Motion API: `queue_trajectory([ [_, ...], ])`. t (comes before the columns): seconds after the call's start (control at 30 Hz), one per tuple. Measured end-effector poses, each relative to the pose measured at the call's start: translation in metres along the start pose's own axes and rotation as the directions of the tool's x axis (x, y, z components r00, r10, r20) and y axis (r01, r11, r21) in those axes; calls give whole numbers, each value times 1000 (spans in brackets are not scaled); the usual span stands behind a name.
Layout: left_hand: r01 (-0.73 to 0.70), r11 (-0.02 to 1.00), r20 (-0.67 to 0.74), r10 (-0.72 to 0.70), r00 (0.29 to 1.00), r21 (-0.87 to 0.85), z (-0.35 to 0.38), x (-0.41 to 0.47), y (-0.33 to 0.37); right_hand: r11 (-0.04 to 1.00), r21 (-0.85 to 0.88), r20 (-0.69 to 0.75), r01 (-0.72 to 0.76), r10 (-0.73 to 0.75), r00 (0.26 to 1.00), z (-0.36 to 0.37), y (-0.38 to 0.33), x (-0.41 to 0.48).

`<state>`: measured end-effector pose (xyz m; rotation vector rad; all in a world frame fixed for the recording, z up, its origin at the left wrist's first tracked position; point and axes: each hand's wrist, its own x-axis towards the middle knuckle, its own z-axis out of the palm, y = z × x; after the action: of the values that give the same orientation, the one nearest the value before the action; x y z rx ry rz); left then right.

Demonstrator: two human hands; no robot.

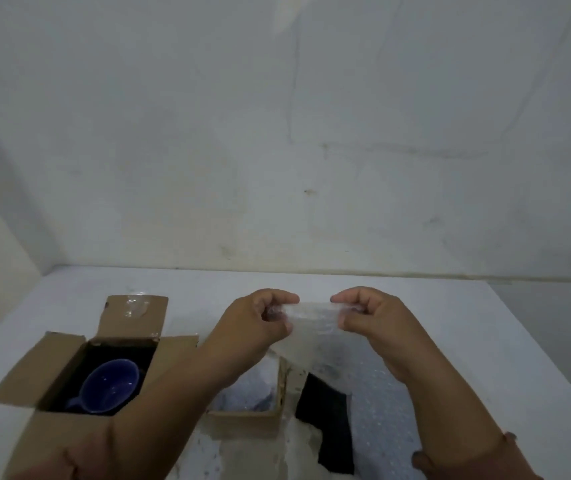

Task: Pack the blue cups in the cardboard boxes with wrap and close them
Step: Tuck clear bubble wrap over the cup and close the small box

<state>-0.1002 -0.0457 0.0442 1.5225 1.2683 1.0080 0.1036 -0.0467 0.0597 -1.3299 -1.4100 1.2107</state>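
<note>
Both hands, left (260, 318) and right (369, 317), pinch the wrap (312, 318) taut above the white table (450, 323); cup (112, 384) sits boxed left.

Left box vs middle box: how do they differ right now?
The left box holds a bare blue cup with no wrap round it; the middle box shows only bubble wrap inside. The left box shows fully, flaps spread open; the middle box is partly hidden behind the left hand's forearm. Both are brown cardboard and unclosed.

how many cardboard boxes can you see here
2: an open box on the left holding a blue cup, and a second box behind the left forearm, partly hidden.
</note>
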Motion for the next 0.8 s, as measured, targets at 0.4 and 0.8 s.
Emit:
queue_trajectory([
  [0.4, 175, 859, 130, -127, 983, -482, -51, -1, -33, 996, 26, 21, 81, -81, 996, 48, -38, 24],
  [0.8, 359, 732, 222, -282, 933, -579, -77, -4, -53, 971, 188, 236, -149, 103, 966, 86, 26, 39],
])
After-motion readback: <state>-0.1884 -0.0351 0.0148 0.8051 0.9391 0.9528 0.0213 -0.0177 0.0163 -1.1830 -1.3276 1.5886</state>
